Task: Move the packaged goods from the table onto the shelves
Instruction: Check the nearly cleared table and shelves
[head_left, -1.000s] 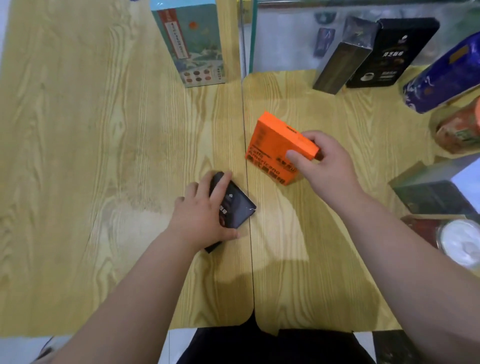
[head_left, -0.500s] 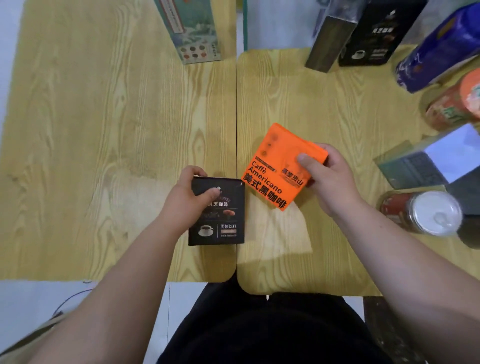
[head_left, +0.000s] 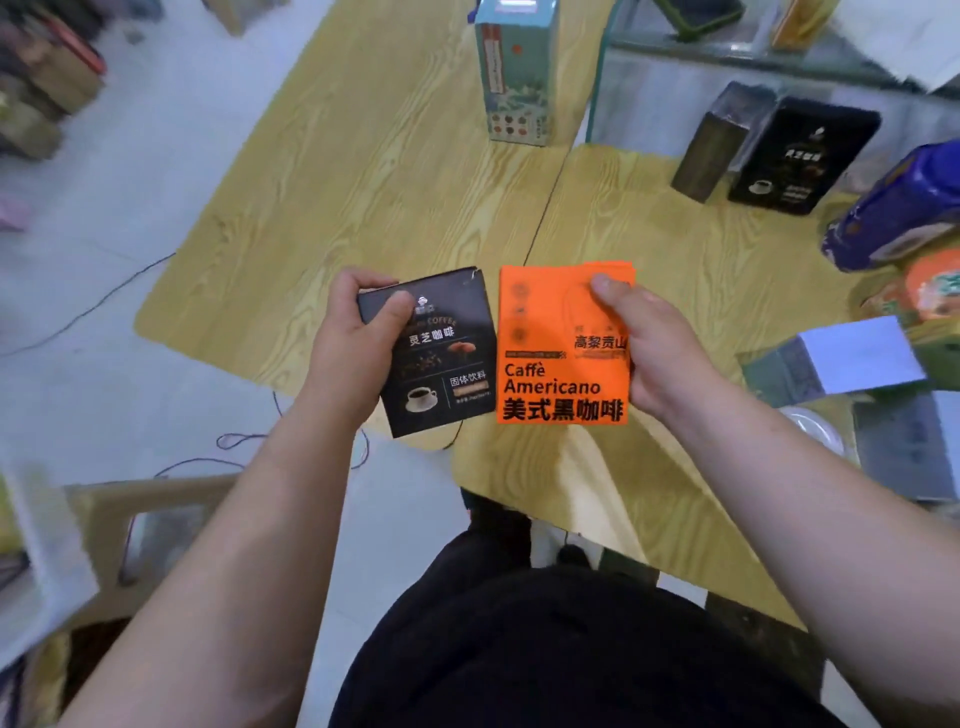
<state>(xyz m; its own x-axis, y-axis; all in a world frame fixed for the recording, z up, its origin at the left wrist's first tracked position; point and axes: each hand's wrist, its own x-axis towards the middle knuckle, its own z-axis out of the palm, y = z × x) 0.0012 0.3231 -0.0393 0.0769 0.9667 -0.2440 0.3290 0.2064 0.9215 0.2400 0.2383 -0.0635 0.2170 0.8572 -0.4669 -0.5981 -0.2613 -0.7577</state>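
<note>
Frame centre: left hand (head_left: 350, 343) gripped flat black cardboard coffee box (head_left: 441, 374) at its upper-left corner, thumb on face. Right hand (head_left: 657, 358) pinched flat orange cardboard coffee box (head_left: 558, 358) along right edge, thumb on front. Both boxes were off yellow wood-grain counter (head_left: 363, 182), side by side and almost touching. They looked light, stiff and smooth; edge grip suited, gentle squeeze to avoid denting.

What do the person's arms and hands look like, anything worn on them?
Both are bare: the left hand and right hand wear no gloves, and no watch, band or ring shows. The forearms are uncovered to the frame edge, with no sleeve in view. Black clothing covers the body below.
</note>
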